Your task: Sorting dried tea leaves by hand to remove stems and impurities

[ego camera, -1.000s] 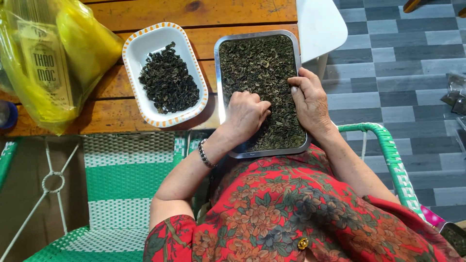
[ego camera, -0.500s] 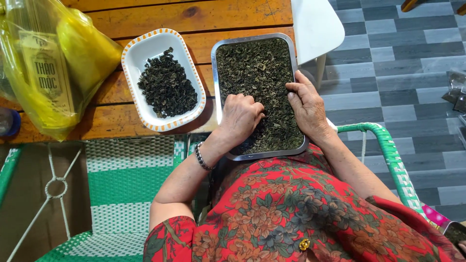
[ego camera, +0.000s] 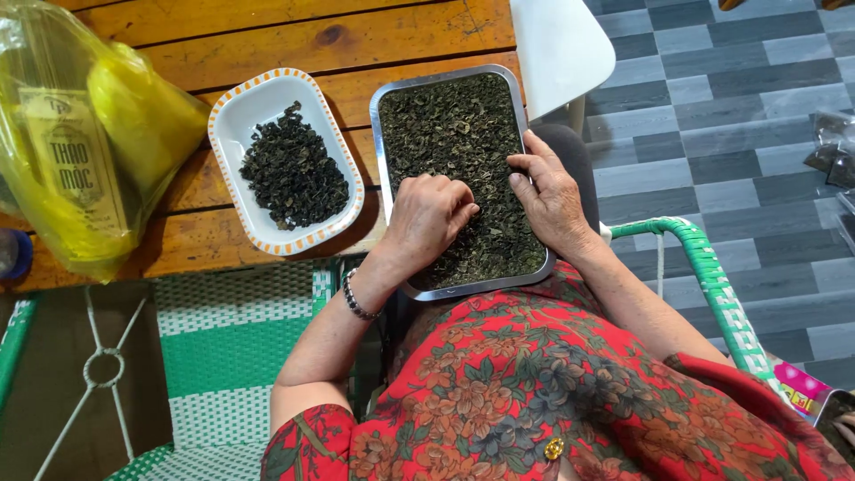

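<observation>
A wooden table (ego camera: 294, 36) made of orange-brown planks stands over a floor of grey tiles (ego camera: 712, 98). The person sits at its edge in a red flowered top (ego camera: 534, 392), with a green and white woven chair (ego camera: 232, 356) just beside them.

A shiny metal tray (ego camera: 383, 187) rests half on the table edge and half on the person's lap. It is full of small dried green leaves (ego camera: 454, 125).

The left hand (ego camera: 432, 214) lies on the leaves in the near part of the tray. Its fingers are curled in and bunched, with the tips pressed down into the leaves. You cannot tell if it has pinched any up. A beaded bracelet (ego camera: 356, 298) sits on that wrist.

The right hand (ego camera: 548, 196) lies flat on the leaves by the tray's right rim. Its fingers are loosely spread and point toward the left hand. It holds nothing. The two hands are near each other but not touching.

Left of the tray sits a white dish with an orange-striped rim (ego camera: 233, 125). It holds a pile of darker dried leaves (ego camera: 294, 169). Farther left is a yellow plastic bag (ego camera: 89, 134). A white chair seat (ego camera: 561, 44) shows past the table's right end.
</observation>
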